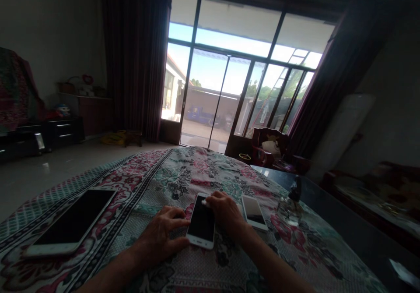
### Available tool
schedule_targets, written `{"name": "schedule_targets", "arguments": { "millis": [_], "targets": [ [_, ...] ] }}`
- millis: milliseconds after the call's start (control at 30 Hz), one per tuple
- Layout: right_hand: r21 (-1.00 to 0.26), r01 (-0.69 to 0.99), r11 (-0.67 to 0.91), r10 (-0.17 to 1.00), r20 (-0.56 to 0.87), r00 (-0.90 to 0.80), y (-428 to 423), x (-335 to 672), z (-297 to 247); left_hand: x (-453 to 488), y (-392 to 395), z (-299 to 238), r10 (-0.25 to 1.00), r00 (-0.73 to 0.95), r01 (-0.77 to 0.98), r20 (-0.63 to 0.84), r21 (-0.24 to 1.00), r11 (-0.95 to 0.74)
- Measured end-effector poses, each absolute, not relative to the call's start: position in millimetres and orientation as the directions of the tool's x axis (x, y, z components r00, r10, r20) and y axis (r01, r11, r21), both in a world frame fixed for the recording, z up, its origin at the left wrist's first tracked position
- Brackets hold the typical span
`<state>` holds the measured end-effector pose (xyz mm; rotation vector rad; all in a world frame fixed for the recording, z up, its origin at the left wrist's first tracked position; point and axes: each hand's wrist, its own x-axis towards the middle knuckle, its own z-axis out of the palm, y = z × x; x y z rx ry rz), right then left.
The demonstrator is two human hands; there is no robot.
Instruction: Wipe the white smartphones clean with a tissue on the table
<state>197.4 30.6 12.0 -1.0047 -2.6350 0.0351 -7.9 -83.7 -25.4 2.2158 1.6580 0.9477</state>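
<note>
A white smartphone (201, 223) with a dark screen lies on the flowered cloth in front of me. My left hand (160, 234) rests at its left side, fingers apart, with the thumb and fingertips against the phone's edge. My right hand (226, 212) is pinched on a small white wad (204, 202), perhaps tissue or cotton, at the upper right of the screen. Just right of that hand lies a second white phone (253, 213). Farther left is a large white tablet-like device (74, 223), its screen dark.
A clear glass bottle with a dark top (292, 205) stands on the right of the patterned tablecloth (183, 269). Beyond it is a dark tabletop (341, 210). A wooden chair (271, 146) stands near the glass doors (210, 100), with dark curtains on both sides.
</note>
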Motion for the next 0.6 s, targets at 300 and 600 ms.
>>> {"name": "schedule_targets", "arguments": {
  "millis": [300,600],
  "targets": [
    [-0.111,0.713,0.693,0.712,0.265,-0.651,37,201,10,-9,-84,-24,0.92,0.16,0.776,0.357,0.531,-0.341],
    [-0.123,0.612,0.781,0.623,0.211,-0.753,-8,200,16,-8,-84,-25,0.923,0.15,0.78,0.355,0.532,-0.331]
  ]
}}
